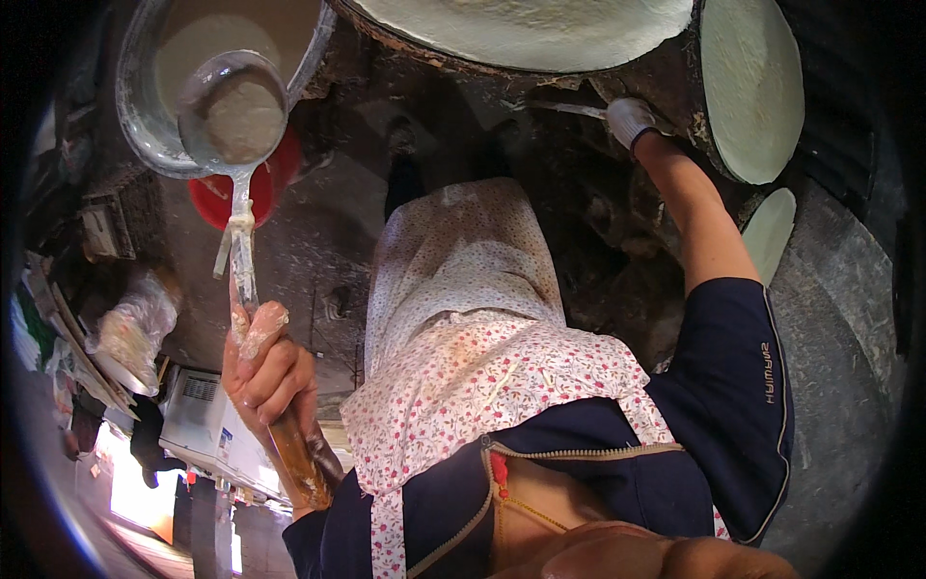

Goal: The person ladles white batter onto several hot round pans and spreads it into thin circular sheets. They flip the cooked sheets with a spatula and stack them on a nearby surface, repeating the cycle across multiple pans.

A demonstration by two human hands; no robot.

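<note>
My left hand (271, 369), bare and smeared with batter, grips the long handle of a ladle (242, 239). The wooden end of the handle lies along my forearm. The ladle's round bowl holds pale batter (246, 119) and is above the rim of a metal pot (134, 123), which has more batter inside. My right hand (628, 121), in a white glove, reaches out beside the round griddles. From its fingers a thin, flat pale tool (564, 108) points left; its tip is blurred. A large griddle (405, 32) at the top carries a thin batter sheet (535, 29).
Further batter sheets cover a griddle on the right (752, 94) and a partly hidden one (770, 231). A red bucket (275, 181) stands below the pot. Plastic-wrapped things (141, 326) and a white appliance (210, 420) are at the left. A floral apron (492, 376) covers my front.
</note>
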